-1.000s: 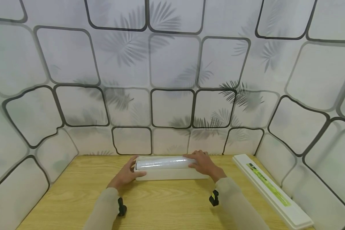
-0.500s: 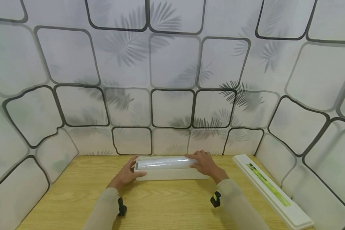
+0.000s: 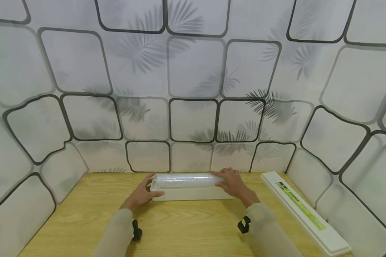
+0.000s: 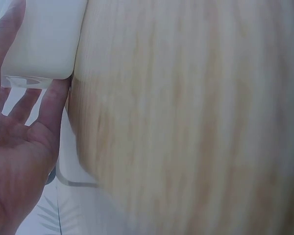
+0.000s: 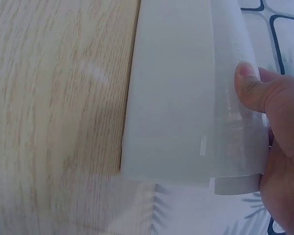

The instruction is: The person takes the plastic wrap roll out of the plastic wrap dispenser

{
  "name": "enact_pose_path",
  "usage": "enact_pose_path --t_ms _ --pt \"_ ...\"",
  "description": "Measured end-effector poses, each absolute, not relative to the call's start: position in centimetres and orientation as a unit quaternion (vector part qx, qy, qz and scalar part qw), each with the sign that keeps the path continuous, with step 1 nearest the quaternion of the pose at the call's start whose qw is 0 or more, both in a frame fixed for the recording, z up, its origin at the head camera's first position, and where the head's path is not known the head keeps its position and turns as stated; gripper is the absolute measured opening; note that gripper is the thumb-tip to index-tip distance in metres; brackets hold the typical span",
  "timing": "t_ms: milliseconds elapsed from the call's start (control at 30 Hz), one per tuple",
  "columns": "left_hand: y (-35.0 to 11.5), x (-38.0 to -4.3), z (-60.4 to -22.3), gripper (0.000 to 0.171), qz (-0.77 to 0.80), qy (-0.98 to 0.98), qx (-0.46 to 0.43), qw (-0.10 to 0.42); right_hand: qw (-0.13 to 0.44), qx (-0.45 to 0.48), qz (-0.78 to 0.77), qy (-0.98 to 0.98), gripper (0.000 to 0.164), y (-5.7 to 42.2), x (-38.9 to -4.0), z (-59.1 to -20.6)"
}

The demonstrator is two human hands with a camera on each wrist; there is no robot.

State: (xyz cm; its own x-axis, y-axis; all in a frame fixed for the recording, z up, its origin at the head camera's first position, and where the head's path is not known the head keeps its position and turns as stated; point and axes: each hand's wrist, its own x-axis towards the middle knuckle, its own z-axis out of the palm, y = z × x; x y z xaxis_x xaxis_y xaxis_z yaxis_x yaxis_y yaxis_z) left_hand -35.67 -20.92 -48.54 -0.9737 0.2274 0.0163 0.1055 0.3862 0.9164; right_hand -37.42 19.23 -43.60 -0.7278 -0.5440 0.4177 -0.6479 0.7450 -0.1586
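A long white box (image 3: 193,194) lies on the table near the back wall, its top uncovered. Inside it is a shiny roll of cling film (image 3: 186,181). My left hand (image 3: 141,194) grips the box's left end, thumb on the front and fingers behind; the left wrist view shows this box end (image 4: 46,39) between thumb and fingers. Near the right end, my right hand (image 3: 233,184) holds the roll. In the right wrist view the thumb presses the near side of the film roll (image 5: 230,112), while the other fingers are mostly hidden behind it.
On the right side of the wood-grain table (image 3: 180,228) lies a long white lid (image 3: 303,210) with a green-yellow label, set at a slant. Patterned walls (image 3: 193,121) close in the back and both sides.
The roll has slid slightly to the right and sits straighter in the box, with a gap now at its left end. My right hand moved right with it; the left hand stayed put.
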Motion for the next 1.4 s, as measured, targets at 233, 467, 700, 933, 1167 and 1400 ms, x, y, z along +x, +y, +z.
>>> enact_pose_path --t_ms 233,467,700,933,1167,1400 --pt "-20.8 -35.6 -48.4 0.099 0.555 0.823 0.1 0.067 0.186 0.334 0.153 -0.911 0.046 19.5 -36.8 -43.5" --pt "-20.9 -35.6 -48.5 0.098 0.56 0.82 0.102 0.065 0.21 0.335 0.165 -0.904 0.046 19.8 -36.1 -43.7" --pt "-20.9 -35.5 -48.5 0.098 0.56 0.82 0.1 0.061 0.214 0.321 0.162 -0.908 0.048 19.7 -35.6 -43.5" --pt "-20.9 -35.4 -48.4 0.097 0.559 0.82 0.103 0.061 0.259 0.341 0.15 -0.891 0.048 20.1 -34.9 -43.4" --pt "-20.9 -35.6 -48.5 0.098 0.56 0.82 0.102 0.061 0.259 0.332 0.151 -0.894 0.048 20.3 -34.5 -43.4" --pt "-20.9 -35.6 -48.5 0.099 0.558 0.821 0.101 0.063 0.267 0.322 0.152 -0.895 0.05 20.8 -34.0 -43.5"
